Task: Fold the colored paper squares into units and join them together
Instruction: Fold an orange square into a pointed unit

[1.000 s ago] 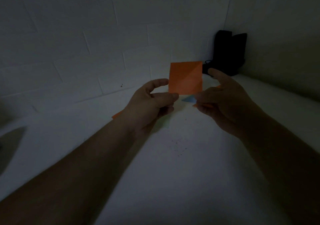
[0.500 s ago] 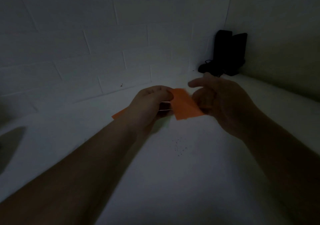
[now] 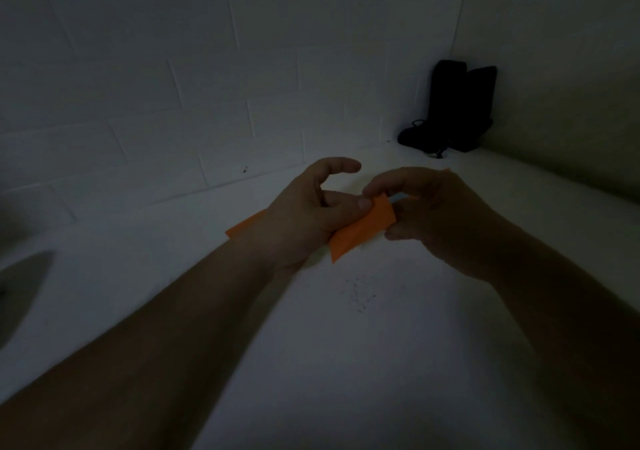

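Head view is showing a dim white surface meeting a white brick wall; no brand, label or writing is readable anywhere. At far left, the curved edge of a dark recess is showing. An orange paper sheet is lying flat on the surface, partly hidden behind the left wrist. The left hand is reaching in from lower left, forefinger arched and lifted, thumb pressing the near end of the folded orange paper, which it is pinching. This paper is being held just above the surface between both hands, slanting from lower left to upper right. The right hand is coming in from the right, fingers curled, fingertips gripping the paper's upper right end. A sliver of blue paper is showing beside the right fingers. Dark specks are dotting the surface below the hands. A black object is standing in the far right corner
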A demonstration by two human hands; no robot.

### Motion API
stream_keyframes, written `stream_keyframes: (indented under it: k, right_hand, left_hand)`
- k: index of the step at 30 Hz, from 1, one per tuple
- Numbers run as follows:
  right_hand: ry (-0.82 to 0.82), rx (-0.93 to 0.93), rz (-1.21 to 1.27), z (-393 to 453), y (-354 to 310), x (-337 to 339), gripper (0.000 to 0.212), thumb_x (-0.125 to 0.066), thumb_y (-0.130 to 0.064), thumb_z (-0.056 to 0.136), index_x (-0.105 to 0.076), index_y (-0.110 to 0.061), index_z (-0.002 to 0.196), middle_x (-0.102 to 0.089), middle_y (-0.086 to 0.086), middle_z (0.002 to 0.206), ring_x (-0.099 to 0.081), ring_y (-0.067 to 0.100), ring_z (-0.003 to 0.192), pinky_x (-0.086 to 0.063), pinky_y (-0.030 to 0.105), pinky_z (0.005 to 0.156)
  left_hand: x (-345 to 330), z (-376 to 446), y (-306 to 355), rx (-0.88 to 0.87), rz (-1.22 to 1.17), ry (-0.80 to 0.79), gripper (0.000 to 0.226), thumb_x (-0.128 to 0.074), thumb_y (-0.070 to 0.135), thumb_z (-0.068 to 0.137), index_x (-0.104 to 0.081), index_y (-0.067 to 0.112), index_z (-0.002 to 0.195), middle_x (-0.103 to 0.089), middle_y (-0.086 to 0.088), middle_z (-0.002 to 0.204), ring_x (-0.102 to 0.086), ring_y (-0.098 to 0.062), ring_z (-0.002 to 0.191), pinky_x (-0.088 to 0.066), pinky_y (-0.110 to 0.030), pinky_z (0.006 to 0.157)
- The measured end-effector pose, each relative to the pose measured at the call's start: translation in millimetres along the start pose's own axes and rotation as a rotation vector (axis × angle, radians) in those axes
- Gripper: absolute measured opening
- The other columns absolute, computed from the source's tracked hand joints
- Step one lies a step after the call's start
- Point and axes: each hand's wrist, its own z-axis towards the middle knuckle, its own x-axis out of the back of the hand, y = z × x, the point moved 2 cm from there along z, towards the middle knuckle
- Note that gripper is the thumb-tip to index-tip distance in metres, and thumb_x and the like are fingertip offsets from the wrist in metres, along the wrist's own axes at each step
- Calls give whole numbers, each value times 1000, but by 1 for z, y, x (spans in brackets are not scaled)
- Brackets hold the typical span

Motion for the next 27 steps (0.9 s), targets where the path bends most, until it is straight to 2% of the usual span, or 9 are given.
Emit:
stream_keyframes:
  k: [3, 5, 8, 13, 15, 18, 20, 24, 27]
  right_hand:
    - [36, 125, -231, -1, -2, -4, 35, -75, 8, 80, -70, -25, 93, -73, -15, 88, -71, 7, 79, -54, 14, 68]
    - [74, 149, -196, 1, 0, -2, 26, -77, 6, 79, -71, -17, 90, -74, -6, 86, -71, 8, 75, -54, 14, 69]
    - [142, 133, -207, 3, 5, 2, 17, -80, 2, 76, -73, -13, 82, -74, 2, 81, -71, 10, 75, -58, 20, 72]
    - [353, 226, -435, 3, 6, 9, 26, -85, -9, 75, -70, -30, 79, -71, -9, 85, -67, 7, 81, -55, 22, 75]
    - [318, 246, -505, 4, 8, 10, 30, -86, -11, 74, -69, -35, 81, -69, -11, 87, -66, 5, 82, -55, 25, 76]
    - [166, 296, -605, 6, 10, 5, 28, -89, -17, 71, -72, -31, 89, -64, -14, 90, -63, 1, 84, -49, 14, 77]
    - [156, 258, -592, 6, 9, 4, 29, -88, -23, 71, -71, -33, 93, -63, -17, 92, -63, 1, 86, -46, 9, 76]
    - [217, 211, -523, 5, 5, 4, 22, -84, -28, 73, -70, -38, 86, -67, -19, 89, -65, 1, 83, -50, 14, 74]
    - [271, 167, -375, 6, 5, 4, 13, -80, -23, 79, -72, -33, 82, -70, -13, 79, -67, 7, 76, -54, 20, 69]
  left_hand:
    - [1, 0, -2, -15, 88, -23, 52, -70, 8, 95, -46, 21, 139, -79, -13, 101, -74, -20, 81, -55, -25, 66]
    - [1, 1, -4, -35, 113, -1, 51, -71, 10, 94, -48, 21, 137, -79, -11, 99, -74, -19, 79, -55, -26, 65]
    - [5, 3, -5, -65, 148, 51, 47, -73, 19, 93, -50, 24, 134, -78, -11, 104, -75, -30, 91, -57, -33, 74]
    - [5, 3, -3, 36, -217, 117, 32, -69, 5, 95, -62, 17, 124, -75, -10, 94, -70, -16, 71, -56, -25, 63]
    - [5, 6, -6, 7, -218, 153, 21, -65, -2, 95, -69, 13, 110, -67, -20, 94, -65, -25, 74, -57, -27, 63]
    - [5, 9, -10, -46, -125, 198, 20, -68, -3, 92, -75, 15, 95, -63, -20, 93, -60, -29, 80, -55, -32, 69]
    - [5, 8, -9, -50, -111, 199, 22, -68, -4, 92, -74, 15, 104, -69, -16, 95, -67, -23, 81, -59, -29, 72]
    - [6, 9, -10, -49, -125, 181, 34, -67, -3, 94, -71, 22, 117, -75, -6, 96, -69, -17, 84, -58, -27, 71]
    - [4, 7, -7, -30, -109, 204, 32, -66, -6, 94, -72, 19, 113, -75, -16, 104, -71, -15, 85, -59, -25, 70]
